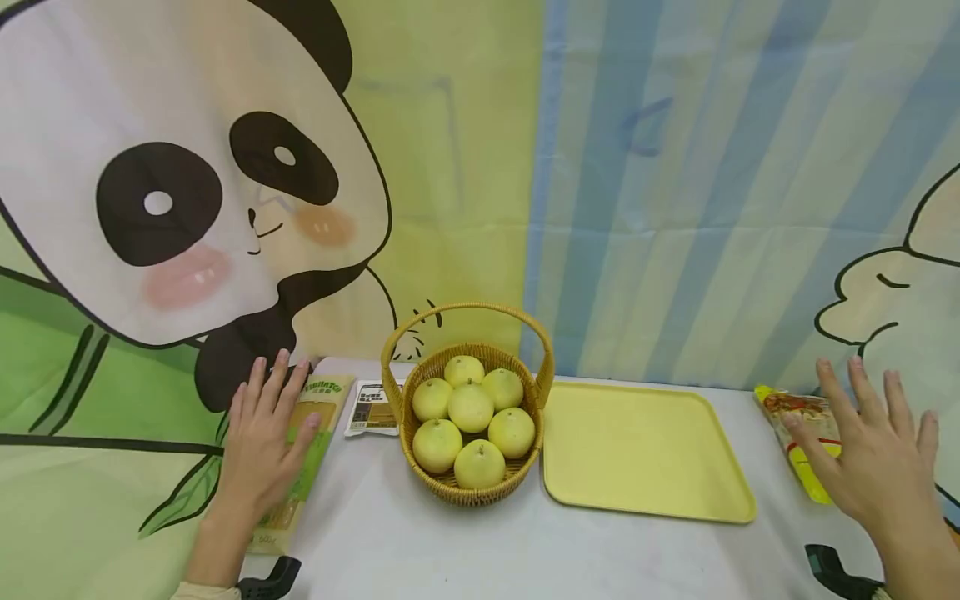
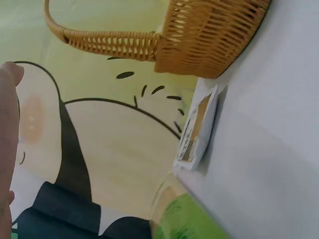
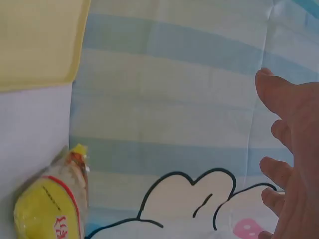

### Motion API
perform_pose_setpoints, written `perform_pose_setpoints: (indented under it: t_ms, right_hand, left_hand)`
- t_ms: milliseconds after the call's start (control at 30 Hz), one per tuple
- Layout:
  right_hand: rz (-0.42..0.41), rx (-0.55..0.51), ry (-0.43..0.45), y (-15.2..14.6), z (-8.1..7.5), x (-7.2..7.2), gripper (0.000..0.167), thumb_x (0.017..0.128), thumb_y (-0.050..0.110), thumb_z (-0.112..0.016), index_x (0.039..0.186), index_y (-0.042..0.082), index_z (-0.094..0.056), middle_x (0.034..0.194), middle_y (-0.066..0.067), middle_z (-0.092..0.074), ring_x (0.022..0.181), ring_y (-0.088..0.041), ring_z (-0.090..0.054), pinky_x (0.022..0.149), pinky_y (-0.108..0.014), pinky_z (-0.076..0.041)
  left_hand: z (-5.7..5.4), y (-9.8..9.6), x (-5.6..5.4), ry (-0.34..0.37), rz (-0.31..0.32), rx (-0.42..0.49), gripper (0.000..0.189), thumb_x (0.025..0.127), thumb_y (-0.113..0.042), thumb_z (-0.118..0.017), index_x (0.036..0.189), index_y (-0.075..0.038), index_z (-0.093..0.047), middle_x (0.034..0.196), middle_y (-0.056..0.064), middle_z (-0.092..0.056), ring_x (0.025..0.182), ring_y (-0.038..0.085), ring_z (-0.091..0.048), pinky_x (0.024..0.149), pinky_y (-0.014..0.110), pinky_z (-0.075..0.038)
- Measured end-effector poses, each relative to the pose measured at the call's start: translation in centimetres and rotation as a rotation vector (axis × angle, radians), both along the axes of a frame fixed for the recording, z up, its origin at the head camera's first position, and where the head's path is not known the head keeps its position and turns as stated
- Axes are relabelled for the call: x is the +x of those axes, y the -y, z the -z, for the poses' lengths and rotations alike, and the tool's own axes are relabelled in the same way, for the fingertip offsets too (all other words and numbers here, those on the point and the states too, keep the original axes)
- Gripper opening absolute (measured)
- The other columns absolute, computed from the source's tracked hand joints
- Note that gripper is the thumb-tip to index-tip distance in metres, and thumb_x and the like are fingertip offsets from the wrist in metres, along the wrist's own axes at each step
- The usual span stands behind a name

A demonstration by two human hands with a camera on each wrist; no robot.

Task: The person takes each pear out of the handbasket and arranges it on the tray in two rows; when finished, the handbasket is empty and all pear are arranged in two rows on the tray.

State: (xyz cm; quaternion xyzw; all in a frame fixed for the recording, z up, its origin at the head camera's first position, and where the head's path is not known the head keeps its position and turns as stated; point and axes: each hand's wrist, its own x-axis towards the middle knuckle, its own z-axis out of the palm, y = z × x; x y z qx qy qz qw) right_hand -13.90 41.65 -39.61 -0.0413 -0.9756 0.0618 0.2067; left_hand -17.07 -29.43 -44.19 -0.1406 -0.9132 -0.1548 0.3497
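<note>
My left hand is held up with fingers spread and nothing in it, overlapping a long green-and-tan food packet in the head view. On the right, my other hand is also raised with spread fingers, beside a yellow packet with a food picture. Between them stands a wicker basket with a tall arched handle. Several round yellow-green fruits with short stems lie inside it. Right of the basket is a pale yellow rectangular tray with nothing on it.
A small white-and-brown packet lies just left of the basket, its back edge raised in the left wrist view. Everything stands on a white tabletop. Behind it hangs a cloth backdrop with a cartoon panda and blue stripes.
</note>
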Motion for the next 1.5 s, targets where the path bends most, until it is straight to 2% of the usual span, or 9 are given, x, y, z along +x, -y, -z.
perform_pose_setpoints:
  t_ms: [200, 333, 467, 600, 700, 800, 967, 1167, 1500]
  right_hand:
    - [-0.207, -0.029, -0.028, 4.1, 1.1, -1.7, 0.084, 0.106, 0.054, -0.055, 0.172, 0.027, -0.011, 0.179, -0.016, -0.002, 0.164, -0.042, 0.012, 0.119, -0.079, 0.013]
    - [-0.410, -0.082, -0.061, 9.3, 1.4, -3.0, 0.080, 0.104, 0.045, -0.065, 0.170, 0.024, -0.026, 0.177, -0.018, -0.018, 0.163, -0.047, -0.009, 0.120, -0.081, -0.005]
    - [-0.629, -0.209, -0.028, 16.1, 1.1, -3.8, 0.070, 0.102, 0.036, -0.071, 0.163, 0.019, -0.043, 0.167, -0.019, -0.043, 0.152, -0.047, -0.039, 0.115, -0.074, -0.033]
    - [-0.843, -0.378, 0.064, 22.5, 0.6, -4.7, 0.068, 0.101, 0.034, -0.072, 0.162, 0.020, -0.046, 0.161, -0.012, -0.052, 0.145, -0.037, -0.052, 0.111, -0.062, -0.047]
    - [-0.955, -0.541, 0.172, 26.2, 0.6, -6.4, 0.072, 0.100, 0.034, -0.075, 0.163, 0.023, -0.043, 0.162, -0.007, -0.051, 0.145, -0.034, -0.053, 0.112, -0.060, -0.049]
    - [-0.983, -0.704, 0.317, 28.8, 1.2, -8.8, 0.075, 0.098, 0.032, -0.077, 0.164, 0.024, -0.041, 0.165, -0.009, -0.047, 0.147, -0.034, -0.051, 0.113, -0.059, -0.048]
    - [-0.962, -0.835, 0.489, 31.0, 1.9, -11.8, 0.086, 0.093, 0.028, -0.083, 0.165, 0.016, -0.037, 0.171, -0.014, -0.037, 0.154, -0.036, -0.041, 0.122, -0.058, -0.039]
    - [-0.929, -0.849, 0.539, 32.4, 2.1, -14.2, 0.093, 0.085, 0.022, -0.090, 0.162, 0.007, -0.041, 0.167, -0.015, -0.043, 0.154, -0.038, -0.041, 0.126, -0.054, -0.034]
    - [-0.896, -0.609, 0.508, 33.7, 3.6, -14.9, 0.079, 0.077, 0.027, -0.096, 0.148, 0.011, -0.063, 0.150, -0.010, -0.063, 0.139, -0.033, -0.058, 0.115, -0.051, -0.047]
  left_hand:
    - [0.7, -1.5, -0.7, 0.049, 0.032, 0.032, 0.069, 0.107, -0.045, -0.052, 0.168, -0.021, -0.033, 0.177, 0.009, -0.025, 0.166, 0.035, -0.011, 0.132, 0.060, -0.006]
    - [0.8, -3.4, -1.5, 0.156, 0.082, 0.151, 0.072, 0.106, -0.035, -0.058, 0.169, -0.018, -0.028, 0.177, 0.010, -0.023, 0.165, 0.037, -0.012, 0.131, 0.063, -0.009]
    - [1.1, -6.1, -3.1, 0.366, 0.225, 0.461, 0.071, 0.109, -0.029, -0.055, 0.171, -0.015, -0.021, 0.178, 0.012, -0.020, 0.164, 0.040, -0.015, 0.128, 0.067, -0.015]
    - [2.1, -8.5, -4.9, 0.546, 0.394, 0.895, 0.064, 0.113, -0.028, -0.045, 0.170, -0.013, -0.019, 0.177, 0.014, -0.021, 0.163, 0.036, -0.018, 0.130, 0.060, -0.016]
    - [3.1, -9.8, -5.8, 0.602, 0.521, 1.168, 0.062, 0.113, -0.022, -0.042, 0.169, -0.011, -0.019, 0.177, 0.014, -0.020, 0.164, 0.036, -0.015, 0.133, 0.051, -0.013]
    - [4.1, -11.0, -6.3, 0.606, 0.594, 1.288, 0.068, 0.107, -0.012, -0.044, 0.169, -0.009, -0.017, 0.177, 0.015, -0.017, 0.165, 0.035, -0.011, 0.134, 0.049, -0.008]
    - [5.5, -12.9, -6.7, 0.568, 0.499, 1.292, 0.076, 0.100, -0.004, -0.052, 0.169, -0.004, -0.020, 0.177, 0.017, -0.020, 0.165, 0.033, -0.014, 0.133, 0.051, -0.008]
    - [6.2, -14.1, -6.7, 0.547, 0.380, 1.314, 0.071, 0.102, -0.003, -0.051, 0.168, -0.007, -0.027, 0.177, 0.013, -0.023, 0.164, 0.034, -0.016, 0.133, 0.051, -0.010]
    - [7.4, -14.5, -6.6, 0.562, 0.290, 1.391, 0.064, 0.104, -0.008, -0.052, 0.166, -0.014, -0.036, 0.173, 0.013, -0.030, 0.161, 0.033, -0.025, 0.132, 0.052, -0.016]
